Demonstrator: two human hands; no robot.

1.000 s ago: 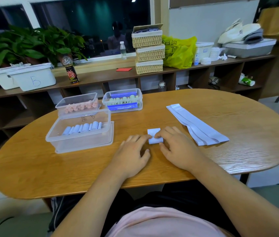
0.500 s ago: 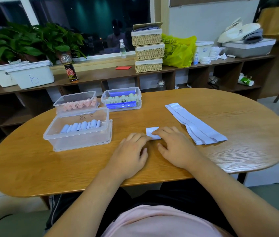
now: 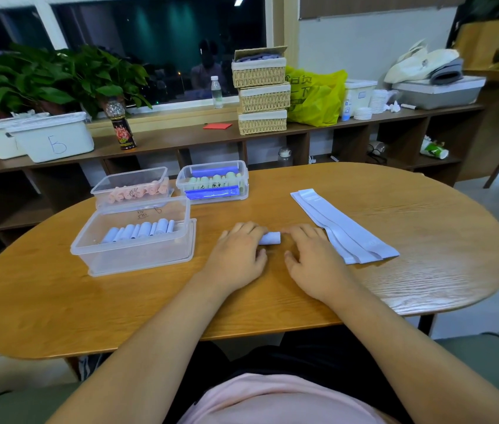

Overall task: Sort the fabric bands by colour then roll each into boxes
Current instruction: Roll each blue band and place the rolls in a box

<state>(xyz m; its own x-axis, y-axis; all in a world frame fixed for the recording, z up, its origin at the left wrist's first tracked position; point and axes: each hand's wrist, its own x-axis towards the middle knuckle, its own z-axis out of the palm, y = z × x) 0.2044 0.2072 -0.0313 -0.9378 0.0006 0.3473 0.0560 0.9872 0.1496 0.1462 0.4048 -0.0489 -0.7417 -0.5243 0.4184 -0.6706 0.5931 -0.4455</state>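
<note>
Left hand (image 3: pixel 236 255) palm down on the table (image 3: pixel 395 286), fingers laid loosely over the left end of the rolled band (image 3: pixel 271 238), resting on it, no curled grip visible. Right hand (image 3: pixel 312 258) palm down, fingers relaxed and spread flat on the table, fingertips just beside the roll's right end; cannot tell if they touch it. The rolled band is pale lilac-white and lies on its side on the table between the two hands, middle and right end exposed.

Just right of the right hand: stack of flat bands (image 3: pixel 346 231), same pale colour, lying diagonally on the table, unrolled.

Left of the left hand: large clear box (image 3: pixel 138 258), open, holding a row of pale blue rolls (image 3: pixel 142 231). Behind it, touching or nearly so, is a smaller clear box (image 3: pixel 98 189) with pink rolls (image 3: pixel 135 192). Right of that, a third clear box (image 3: pixel 243 179) with blue side clips holds pale green rolls (image 3: pixel 214 180).

Behind the table is a low wooden shelf (image 3: pixel 180 136) with three stacked wicker baskets (image 3: pixel 262 93), a yellow bag (image 3: pixel 315 96), white tubs (image 3: pixel 52 139), a dark bottle (image 3: pixel 121 127) and plants (image 3: pixel 52 81).
</note>
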